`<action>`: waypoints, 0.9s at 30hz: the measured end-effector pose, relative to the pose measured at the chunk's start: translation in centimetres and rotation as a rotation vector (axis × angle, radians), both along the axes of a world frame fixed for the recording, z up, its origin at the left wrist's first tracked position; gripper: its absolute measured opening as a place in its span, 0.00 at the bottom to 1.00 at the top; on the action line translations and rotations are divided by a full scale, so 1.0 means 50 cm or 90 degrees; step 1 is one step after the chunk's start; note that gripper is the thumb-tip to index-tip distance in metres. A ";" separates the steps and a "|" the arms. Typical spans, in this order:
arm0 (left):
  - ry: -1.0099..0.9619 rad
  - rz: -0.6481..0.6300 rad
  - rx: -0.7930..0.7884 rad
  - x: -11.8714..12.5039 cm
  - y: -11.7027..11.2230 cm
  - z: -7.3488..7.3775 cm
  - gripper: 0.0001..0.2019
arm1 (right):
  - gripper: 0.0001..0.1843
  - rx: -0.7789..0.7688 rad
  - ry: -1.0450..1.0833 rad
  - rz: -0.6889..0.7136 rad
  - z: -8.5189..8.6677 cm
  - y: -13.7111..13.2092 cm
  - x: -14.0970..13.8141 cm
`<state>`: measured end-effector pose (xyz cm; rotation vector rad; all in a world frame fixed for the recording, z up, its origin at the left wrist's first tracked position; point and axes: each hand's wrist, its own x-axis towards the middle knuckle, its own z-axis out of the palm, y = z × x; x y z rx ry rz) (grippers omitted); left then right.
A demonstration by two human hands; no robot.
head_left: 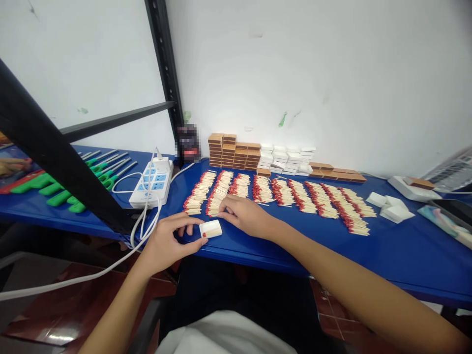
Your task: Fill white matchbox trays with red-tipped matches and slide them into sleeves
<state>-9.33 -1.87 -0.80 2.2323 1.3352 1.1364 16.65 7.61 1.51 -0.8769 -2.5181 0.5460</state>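
My left hand [177, 238] pinches the end of a small white matchbox tray [217, 225] at the table's front edge. A few red-tipped matches [211, 232] lie inside that tray. To its right, my right hand [245, 215] has its fingers closed at the near end of a row of matches [220, 191]; whether a match is between the fingertips is hidden. Several more rows of red-headed matches [330, 199] stretch rightward across the blue table [273, 246].
Stacked brown matchboxes [234, 153] and white trays [285, 160] stand against the wall. Loose white trays [396, 209] lie at right. A white power strip [153, 182] with cables, a black shelf post [73, 152] and green-handled lighters [73, 184] are on the left.
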 end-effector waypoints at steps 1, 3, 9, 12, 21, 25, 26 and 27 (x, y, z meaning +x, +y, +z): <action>-0.001 0.003 0.000 0.001 0.001 0.000 0.12 | 0.05 0.004 0.012 -0.001 0.003 -0.001 0.002; -0.002 0.010 -0.002 0.002 0.002 0.000 0.12 | 0.05 0.012 0.042 0.008 0.008 -0.007 0.005; 0.002 0.014 0.008 0.006 0.002 0.004 0.13 | 0.03 0.013 0.060 0.083 0.013 -0.034 0.000; 0.012 0.005 0.008 0.006 0.000 0.005 0.13 | 0.03 0.024 0.069 0.080 0.007 -0.034 -0.001; 0.020 -0.005 0.017 0.002 -0.003 0.002 0.13 | 0.06 0.051 0.038 0.031 -0.016 -0.007 -0.006; 0.021 -0.003 0.015 0.003 -0.003 0.003 0.13 | 0.05 0.030 0.030 0.019 -0.013 -0.006 -0.009; 0.022 -0.003 0.014 0.003 -0.002 0.003 0.13 | 0.04 0.021 0.025 0.014 -0.013 -0.006 -0.010; 0.022 -0.002 0.013 0.003 -0.002 0.003 0.13 | 0.04 0.014 0.019 0.009 -0.012 -0.006 -0.011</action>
